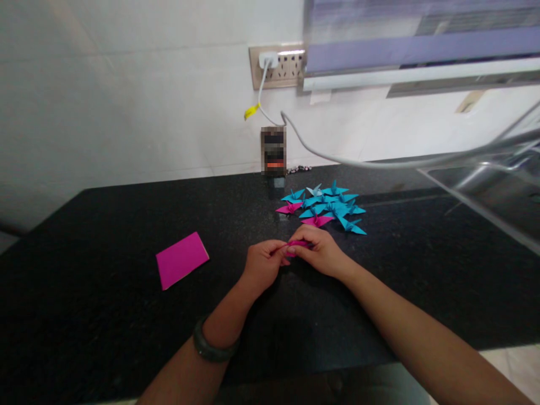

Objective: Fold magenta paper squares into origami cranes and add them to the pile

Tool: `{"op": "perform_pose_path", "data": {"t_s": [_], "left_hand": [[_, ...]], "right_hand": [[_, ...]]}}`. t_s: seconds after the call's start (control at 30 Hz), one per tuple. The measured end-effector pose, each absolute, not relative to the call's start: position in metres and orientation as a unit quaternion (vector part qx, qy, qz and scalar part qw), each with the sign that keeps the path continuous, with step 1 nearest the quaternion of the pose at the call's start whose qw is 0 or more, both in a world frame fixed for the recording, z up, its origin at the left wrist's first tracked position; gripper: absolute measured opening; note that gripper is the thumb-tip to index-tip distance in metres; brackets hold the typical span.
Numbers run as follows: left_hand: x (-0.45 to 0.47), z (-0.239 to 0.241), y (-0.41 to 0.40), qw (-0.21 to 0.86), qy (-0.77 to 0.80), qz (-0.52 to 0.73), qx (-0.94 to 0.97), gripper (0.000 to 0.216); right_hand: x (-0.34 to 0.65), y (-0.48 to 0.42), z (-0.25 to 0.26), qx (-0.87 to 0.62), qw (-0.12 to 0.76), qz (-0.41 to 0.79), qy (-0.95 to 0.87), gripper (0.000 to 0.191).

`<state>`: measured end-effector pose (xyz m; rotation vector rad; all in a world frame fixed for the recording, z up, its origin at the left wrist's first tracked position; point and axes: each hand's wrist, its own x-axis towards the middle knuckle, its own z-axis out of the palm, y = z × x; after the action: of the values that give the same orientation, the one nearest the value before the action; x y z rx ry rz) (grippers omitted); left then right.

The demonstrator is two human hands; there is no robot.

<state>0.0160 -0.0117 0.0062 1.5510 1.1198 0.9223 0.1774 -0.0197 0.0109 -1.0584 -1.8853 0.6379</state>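
**Two hands pinching a pink fold over a black counter**

Seen from the head camera, both forearms reach in from the near edge and meet at mid-counter. The left hand [264, 263], a dark bangle [213, 344] on its wrist, pinches one end of a small folded pink paper [297, 245] — the right hand [323, 250] curls over the other end, fingers pressed together on it.

Just beyond the knuckles lies a cluster of paper cranes [327, 208], mostly blue, a few pink. A flat pink sheet [181, 260] rests well apart to the left, with bare counter around it.

The black speckled countertop [105, 315] runs back to a white wall — a wall socket [278, 66] with a white cable [270, 115] plugged in.
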Motion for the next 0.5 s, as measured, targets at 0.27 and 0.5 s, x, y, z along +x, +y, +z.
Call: {"op": "perform_pose_path", "data": {"t_s": [0.27,0.5], "left_hand": [[0.0157,0.0055,-0.0136,0.467,0.465,0.366,0.657,0.017],[0.0180,0.0100,-0.0149,0.484,0.472,0.380,0.631,0.013]], "right_hand": [[0.1757,-0.0221,0.0098,-0.410,0.436,0.252,-0.760,0.012],[0.1720,-0.0252,0.0135,-0.435,0.429,0.250,-0.751,0.018]]}}
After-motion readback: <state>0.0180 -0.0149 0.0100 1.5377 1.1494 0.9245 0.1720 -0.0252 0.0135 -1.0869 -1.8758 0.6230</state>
